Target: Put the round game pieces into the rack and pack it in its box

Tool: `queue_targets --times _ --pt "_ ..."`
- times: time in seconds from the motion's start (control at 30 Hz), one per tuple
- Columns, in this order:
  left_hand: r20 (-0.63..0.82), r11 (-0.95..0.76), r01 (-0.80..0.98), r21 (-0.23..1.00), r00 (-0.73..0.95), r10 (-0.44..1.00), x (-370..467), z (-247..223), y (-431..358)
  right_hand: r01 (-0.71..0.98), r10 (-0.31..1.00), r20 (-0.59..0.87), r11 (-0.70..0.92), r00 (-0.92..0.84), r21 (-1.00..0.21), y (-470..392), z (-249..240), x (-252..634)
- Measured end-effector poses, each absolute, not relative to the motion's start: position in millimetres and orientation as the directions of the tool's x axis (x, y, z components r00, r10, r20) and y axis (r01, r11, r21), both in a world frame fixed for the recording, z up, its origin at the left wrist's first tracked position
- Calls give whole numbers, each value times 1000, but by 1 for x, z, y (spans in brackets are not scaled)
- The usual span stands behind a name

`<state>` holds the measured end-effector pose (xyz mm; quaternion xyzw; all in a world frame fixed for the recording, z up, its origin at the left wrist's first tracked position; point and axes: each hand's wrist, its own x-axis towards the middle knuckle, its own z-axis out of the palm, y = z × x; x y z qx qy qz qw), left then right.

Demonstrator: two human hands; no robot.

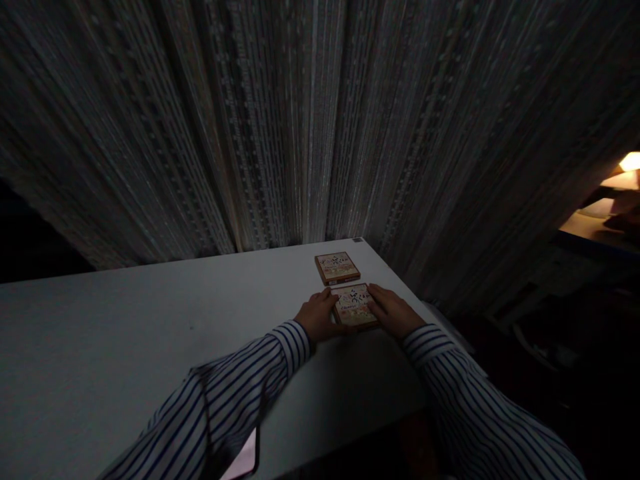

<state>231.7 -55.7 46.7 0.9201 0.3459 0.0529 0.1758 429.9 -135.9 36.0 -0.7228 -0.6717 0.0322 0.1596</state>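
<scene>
A flat, square printed box with dark lettering and a floral pattern lies between my two hands on the white table. My left hand grips its left side, with the thumb along the near edge. On the opposite side, my right hand presses against the right edge, fingers over the far corner. Just beyond it rests a second, similar box, touched by neither hand. I cannot tell whether the two boxes meet.
The white table stretches left. A patterned curtain hangs behind its far edge. A phone-like device with a lit screen lies partly under my left sleeve. At far right a lamp glows over another surface.
</scene>
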Motion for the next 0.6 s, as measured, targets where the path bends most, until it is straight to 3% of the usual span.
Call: queue_targets --times 0.23,0.6 --pt "-24 -726 598 341 777 629 230 43 -54 960 991 81 -79 104 -267 -128 38 424" --pt "-2 -742 555 375 801 599 221 45 -49 946 961 264 161 -85 -280 -153 24 441"
